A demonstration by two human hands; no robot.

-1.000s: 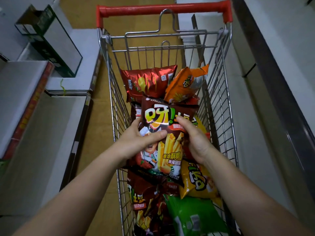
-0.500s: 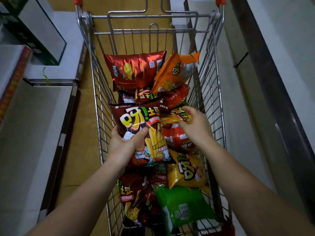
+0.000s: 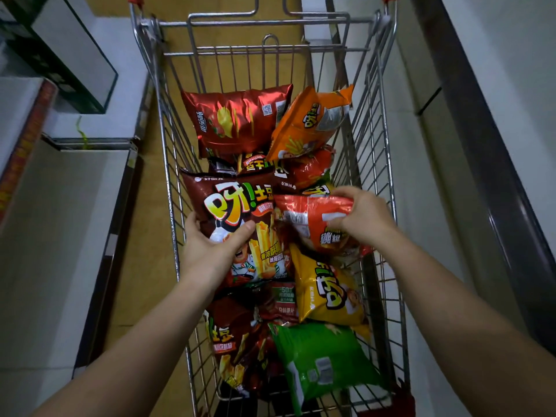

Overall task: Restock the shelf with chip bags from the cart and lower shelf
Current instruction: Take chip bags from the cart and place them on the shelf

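Right hand [image 3: 362, 216] now lifting orange-red bag [image 3: 313, 219], left hand [image 3: 210, 251] gripping brown bag [image 3: 240, 212]

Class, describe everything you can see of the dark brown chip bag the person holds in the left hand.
The dark brown chip bag is a glossy, puffed foil packet with big yellow-and-orange lettering, pictured fries and a cartoon figure. It lies face up and slightly tilted on the pile inside the wire cart, against its left side. The left hand grips its lower left edge, thumb across the front. Its right edge meets the red bag held by the right hand.
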